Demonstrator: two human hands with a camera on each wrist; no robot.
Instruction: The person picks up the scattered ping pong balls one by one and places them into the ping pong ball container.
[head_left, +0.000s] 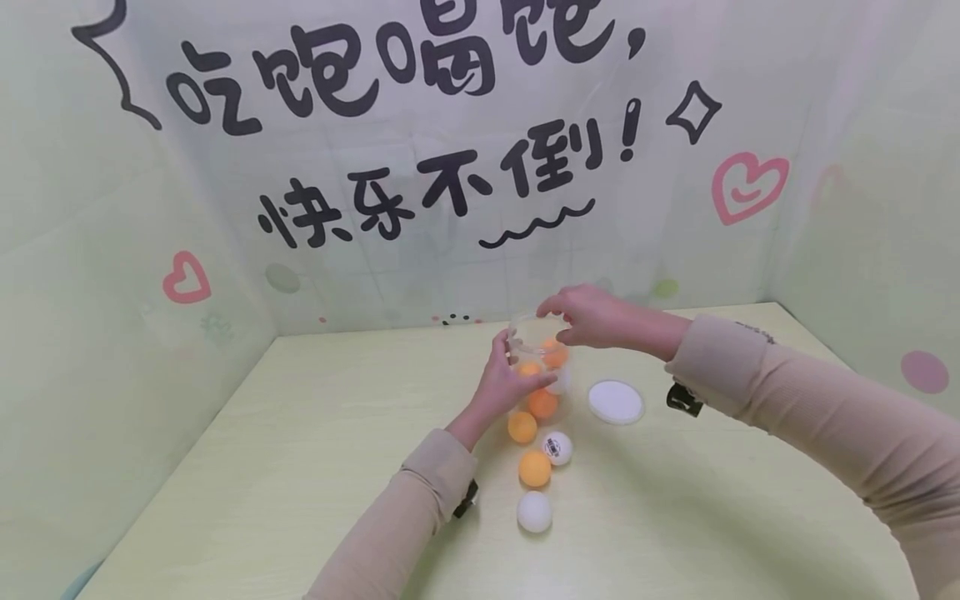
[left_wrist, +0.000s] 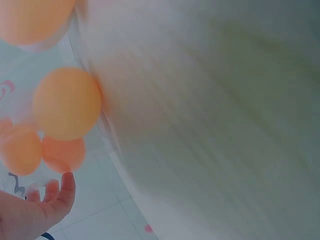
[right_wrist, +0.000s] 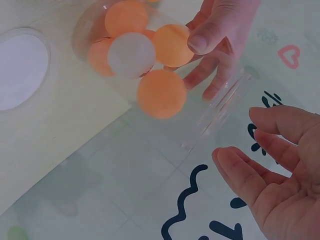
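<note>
My left hand (head_left: 504,385) grips the side of a clear jar (head_left: 525,340), thumb and fingers spread around its wall. Inside the jar are orange table tennis balls (right_wrist: 126,18) and a white ball (right_wrist: 132,55). One orange ball (right_wrist: 161,94) is closer to the jar's mouth than the others. Right by the rim (right_wrist: 217,112) is my right hand (right_wrist: 280,170), its fingers loosely bent and thumb apart, with nothing between them. In the left wrist view, large orange balls (left_wrist: 67,103) fill the upper left and partly hide what lies behind.
Nearer me on the pale table (head_left: 300,467) lie an orange ball (head_left: 522,427), a printed white ball (head_left: 557,448), another orange ball (head_left: 535,468) and a plain white ball (head_left: 534,512). A round white lid (head_left: 615,402) lies right of the jar. Printed cloth walls (head_left: 450,275) enclose the table.
</note>
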